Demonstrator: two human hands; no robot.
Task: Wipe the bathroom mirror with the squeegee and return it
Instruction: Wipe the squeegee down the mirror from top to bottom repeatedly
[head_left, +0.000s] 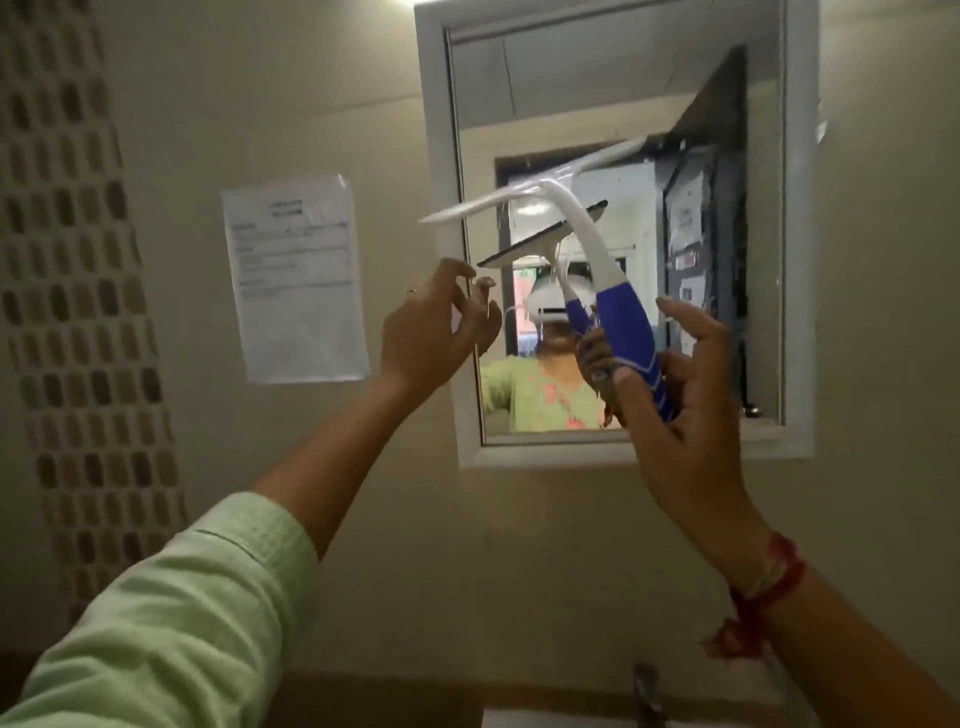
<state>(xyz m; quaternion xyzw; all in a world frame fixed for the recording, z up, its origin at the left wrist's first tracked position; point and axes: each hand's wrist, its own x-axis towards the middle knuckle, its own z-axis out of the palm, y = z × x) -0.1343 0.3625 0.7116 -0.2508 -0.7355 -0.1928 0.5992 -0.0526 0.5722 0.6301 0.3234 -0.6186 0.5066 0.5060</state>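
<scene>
Before the mirror (613, 130), the right hand (670, 410) is loosely gripping the squeegee (621, 312) by its blue handle, the left hand (431, 332) is hovering open and empty, and the slack grip is risking a drop.

Squeegee (618, 312) (blue-handled, white) raised before mirror (623, 104).

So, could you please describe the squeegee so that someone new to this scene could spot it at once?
Find the white-framed mirror on the beige wall, right of the taped paper notice. In front of its glass, the right hand holds the squeegee. Its blue-and-white handle curves up to a long white crossbar, unlike the fainter reflected copy behind it.
</scene>
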